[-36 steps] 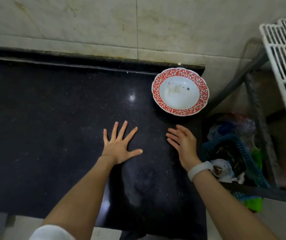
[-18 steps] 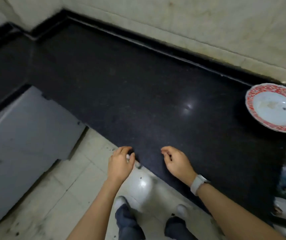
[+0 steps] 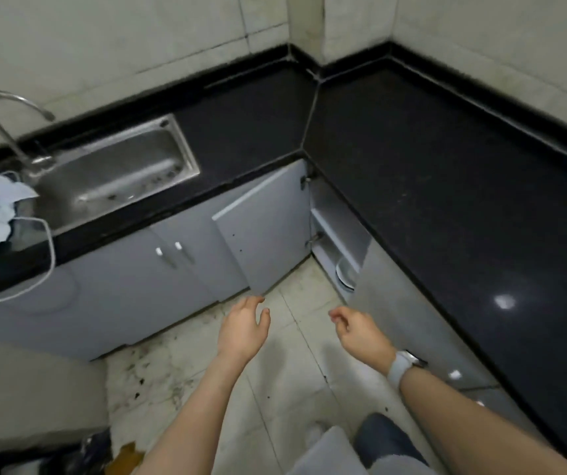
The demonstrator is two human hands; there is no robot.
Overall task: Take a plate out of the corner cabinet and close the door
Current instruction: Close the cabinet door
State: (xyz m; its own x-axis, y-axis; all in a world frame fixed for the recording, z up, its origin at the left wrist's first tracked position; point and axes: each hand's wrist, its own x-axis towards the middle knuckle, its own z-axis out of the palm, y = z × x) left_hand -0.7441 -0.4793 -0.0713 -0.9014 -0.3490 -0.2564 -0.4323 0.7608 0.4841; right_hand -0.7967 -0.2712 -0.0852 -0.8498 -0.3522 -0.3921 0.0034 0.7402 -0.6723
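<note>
Fingers (image 3: 256, 305) of my left hand (image 3: 242, 332) spread loosely; my right hand (image 3: 361, 332) curls, empty. Cabinet door (image 3: 265, 228) stands open beside a white plate (image 3: 345, 274). No readable writing.

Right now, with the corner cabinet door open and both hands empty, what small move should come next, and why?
Probably reach the right hand down into the open corner cabinet for the white plate on its bottom shelf. The cabinet door is already swung open, the plate's edge shows inside, and both hands are open and empty; the left hand hovers near the door's lower corner.
</note>
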